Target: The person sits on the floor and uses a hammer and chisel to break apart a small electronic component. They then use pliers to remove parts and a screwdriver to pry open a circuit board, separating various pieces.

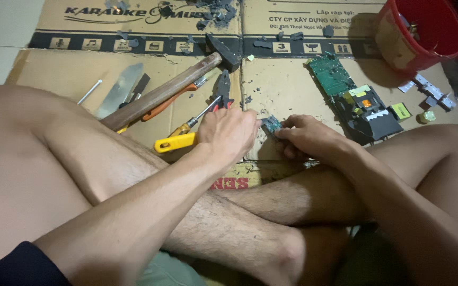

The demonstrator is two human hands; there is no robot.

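I sit cross-legged on flattened cardboard (287,90). A small green piece of circuit board (272,125) lies pinched between both hands just above my crossed shins. My left hand (229,133) grips its left edge with curled fingers. My right hand (309,137) holds its right edge with thumb and fingertips. Close to my left hand lie a yellow-handled tool (176,142) and a screwdriver with a yellow and red handle (197,119).
A wooden-handled hammer (170,90), dark pliers (222,90), a metal blade (120,90) and an orange-handled tool (168,103) lie at the upper left. A larger green circuit board (345,90) with black parts lies on the right. A red bucket (425,34) stands top right beside small metal pieces (430,92).
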